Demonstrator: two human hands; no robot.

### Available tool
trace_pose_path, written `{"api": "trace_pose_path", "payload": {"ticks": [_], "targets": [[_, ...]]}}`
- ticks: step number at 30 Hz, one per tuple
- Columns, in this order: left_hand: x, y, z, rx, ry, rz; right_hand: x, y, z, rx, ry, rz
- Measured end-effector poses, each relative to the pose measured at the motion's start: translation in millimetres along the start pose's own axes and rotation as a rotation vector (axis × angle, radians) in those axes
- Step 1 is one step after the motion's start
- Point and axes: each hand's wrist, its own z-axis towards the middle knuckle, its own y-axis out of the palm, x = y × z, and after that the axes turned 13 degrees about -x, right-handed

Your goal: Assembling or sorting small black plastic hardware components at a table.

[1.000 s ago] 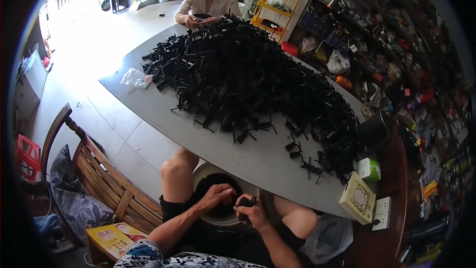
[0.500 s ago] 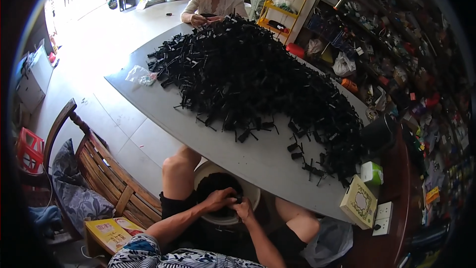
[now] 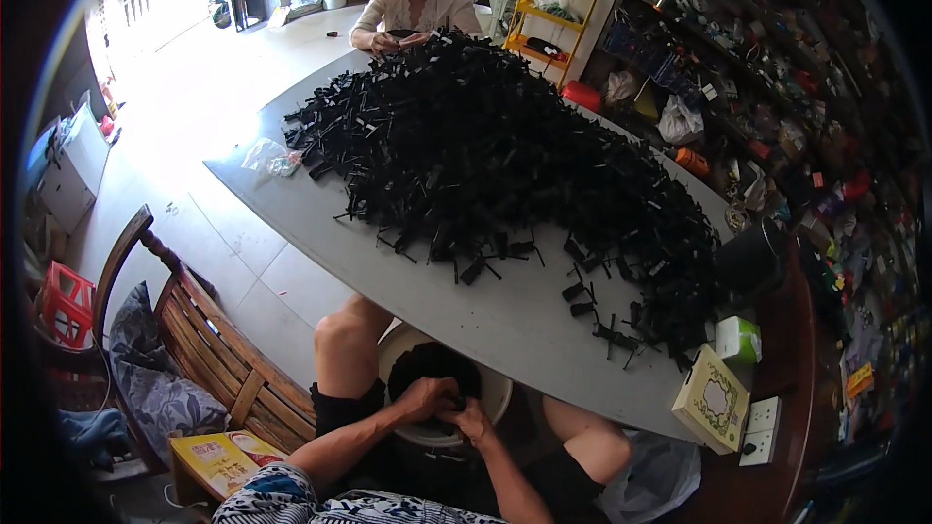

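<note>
Head view: left hand point(image 3: 432, 396), right hand point(image 3: 471, 419) together over round cream bucket point(image 3: 499, 390), can't tell if pinching. Probably two-handed handling; next move likely needs finger control. Spiky black plastic parts point(image 3: 505, 150) heaped on grey table point(image 3: 413, 277).

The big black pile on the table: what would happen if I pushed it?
The black pile would probably slide apart, since loose pieces lie beside it. They look spiky, so some might snag together.
</note>
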Motion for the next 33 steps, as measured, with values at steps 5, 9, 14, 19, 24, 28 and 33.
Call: {"api": "trace_pose_path", "payload": {"ticks": [5, 9, 14, 19, 24, 28, 33], "targets": [[5, -7, 6, -0.027, 0.026, 0.208, 10, -7, 6, -0.060, -0.014, 0.090], [7, -16, 22, -0.106, 0.171, 0.253, 17, -22, 9, -0.097, -0.099, 0.112], [14, -26, 16, -0.132, 0.029, 0.071, 8, -25, -1, -0.178, -0.182, 0.303], [8, -30, 11, -0.146, -0.119, -0.448, 1, -24, -4, -0.143, -0.223, 0.401], [7, -34, 13, 0.107, -0.191, -0.514, 2, -27, 0, 0.004, -0.261, 0.429], [20, -40, 17, 0.176, -0.096, -0.562, 7, -23, 2, 0.142, -0.318, 0.522], [23, -31, 7, 0.090, -0.091, -0.598, 22, -16, 10, 0.176, -0.385, 0.534]]}}
